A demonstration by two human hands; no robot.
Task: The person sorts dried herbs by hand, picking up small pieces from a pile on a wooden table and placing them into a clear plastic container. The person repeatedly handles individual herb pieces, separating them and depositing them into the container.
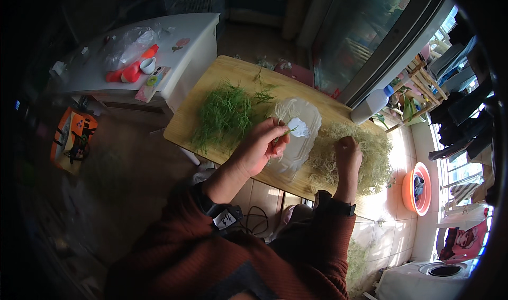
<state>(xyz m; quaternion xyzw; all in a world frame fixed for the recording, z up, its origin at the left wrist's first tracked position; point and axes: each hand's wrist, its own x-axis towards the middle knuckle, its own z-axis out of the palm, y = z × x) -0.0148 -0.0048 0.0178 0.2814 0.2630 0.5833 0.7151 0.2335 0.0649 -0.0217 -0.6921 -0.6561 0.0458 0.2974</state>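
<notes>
My left hand [264, 145] pinches a small green sprig [293, 130] between thumb and fingers. Pale strands [283, 112] show just beyond those fingers, above a clear plastic tray [311, 149]. A white paste-like patch [298, 127] lies in the tray. Left of this hand spreads a heap of feathery green sprigs [226, 115]. My right hand [349, 151] is down at a large pile of pale, wiry sprigs [373, 157], its fingers curled. Whether it grips any of them is hidden. All of this is on a wooden table [184, 117].
A white bottle with a blue cap [371, 106] stands at the table's far right edge. To the left, a white cabinet [194, 30] bears a plastic bag [137, 42], a cup [147, 65] and a phone [152, 83]. An orange basin [416, 188] is at the right.
</notes>
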